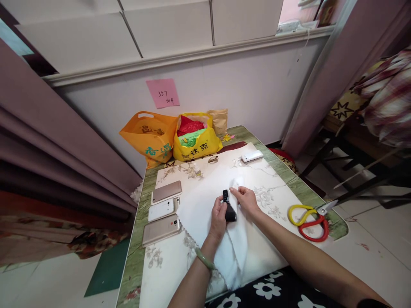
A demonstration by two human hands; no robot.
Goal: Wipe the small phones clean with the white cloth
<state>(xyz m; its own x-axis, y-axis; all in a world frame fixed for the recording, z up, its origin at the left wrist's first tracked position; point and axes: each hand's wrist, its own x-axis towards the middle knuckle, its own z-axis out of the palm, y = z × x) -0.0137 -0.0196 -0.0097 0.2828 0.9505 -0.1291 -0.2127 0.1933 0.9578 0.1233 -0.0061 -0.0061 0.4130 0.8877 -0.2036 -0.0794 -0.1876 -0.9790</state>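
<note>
My left hand (218,216) is closed around the left side of a small black mobile phone (230,214), held over the table. My right hand (245,199) pinches a fold of white cloth (199,214) against the phone's upper right edge. Part of the phone is covered by that fold and by my fingers. The rest of the cloth spreads beneath both hands and hangs toward my lap. Left of the cloth, a rose-gold phone (167,192), a white phone (160,210) and a gold phone (161,231) lie in a column, with another partly hidden beneath the white one.
Scissors (313,220) with yellow and red handles lie at the table's right edge. A white phone (252,156) rests at the far right. Against the wall stand an orange bag (150,141), a yellow bag (199,145) holding coloured cloth, and a tan pouch (219,122).
</note>
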